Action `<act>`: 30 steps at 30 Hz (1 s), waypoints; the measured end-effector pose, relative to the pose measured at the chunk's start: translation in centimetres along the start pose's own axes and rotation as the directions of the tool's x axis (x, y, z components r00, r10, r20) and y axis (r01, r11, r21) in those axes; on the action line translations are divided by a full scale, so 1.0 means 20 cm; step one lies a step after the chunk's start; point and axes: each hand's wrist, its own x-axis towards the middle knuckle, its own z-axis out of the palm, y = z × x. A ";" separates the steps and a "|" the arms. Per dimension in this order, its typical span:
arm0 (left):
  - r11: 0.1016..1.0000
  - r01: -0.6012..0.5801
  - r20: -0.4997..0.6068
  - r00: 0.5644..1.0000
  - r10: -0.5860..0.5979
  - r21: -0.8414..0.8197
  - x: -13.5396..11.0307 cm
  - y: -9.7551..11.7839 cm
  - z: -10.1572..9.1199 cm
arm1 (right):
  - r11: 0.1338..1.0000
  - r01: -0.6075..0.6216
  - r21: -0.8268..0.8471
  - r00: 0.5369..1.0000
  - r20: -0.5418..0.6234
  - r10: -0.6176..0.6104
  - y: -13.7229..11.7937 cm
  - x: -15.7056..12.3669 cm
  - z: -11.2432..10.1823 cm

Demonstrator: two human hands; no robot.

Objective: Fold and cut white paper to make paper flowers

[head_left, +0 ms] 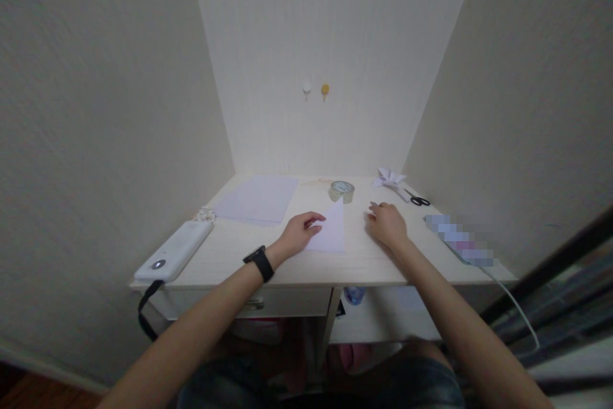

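A pale lilac paper folded into a triangle [331,229] lies on the light wooden desk [239,256]. My left hand [297,233], with a black watch on its wrist, rests on the triangle's left edge, fingers curled and pinching the paper. My right hand [385,224] lies on the desk just right of the triangle, knuckles up and fingers curled, apart from the paper; nothing shows in it.
Flat lilac sheets [258,198] lie at the back left, a tape roll [341,190] behind the triangle. A folded white paper flower [390,179] and black scissors [417,200] sit back right. A white power bank [173,251] is at the left edge, a cabled phone [460,242] at right.
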 end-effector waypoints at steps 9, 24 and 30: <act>0.751 0.193 -0.135 0.926 -0.352 -0.631 0.03 0.02 -0.17 | 0.800 0.437 0.411 0.825 0.172 -0.539 -0.33 -0.04 0.02; 0.495 0.385 0.209 0.904 -0.373 -0.779 -0.02 0.09 -0.24 | 0.884 0.258 0.389 0.820 0.395 -0.413 -0.37 -0.01 -0.04; 0.431 0.486 0.264 0.837 -0.479 -0.760 0.01 0.08 -0.24 | 0.899 0.296 0.324 0.825 0.388 -0.411 -0.32 -0.01 -0.04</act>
